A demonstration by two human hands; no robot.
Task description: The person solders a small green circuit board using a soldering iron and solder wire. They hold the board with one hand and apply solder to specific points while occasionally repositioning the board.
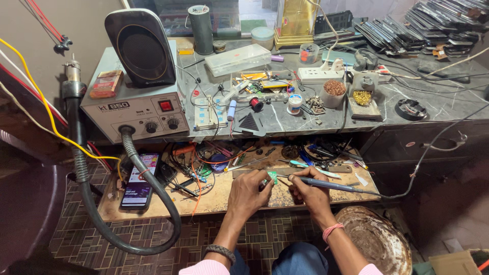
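Observation:
My left hand (249, 191) pinches a small green circuit board (272, 176) above the low wooden work board (214, 201). My right hand (305, 191) grips a blue-handled soldering iron (326, 184) like a pen, its tip pointing left at the green board. The iron's grey cable (423, 158) runs off to the right. Both hands rest close together at the front middle of the wooden board.
A grey hot-air station (137, 109) with a ribbed hose (153, 193) stands at left, a speaker (140, 46) on top. A lit phone (138, 181) lies left. Tools and wires (214, 158) litter the back. A rusty round tin (377, 239) sits right.

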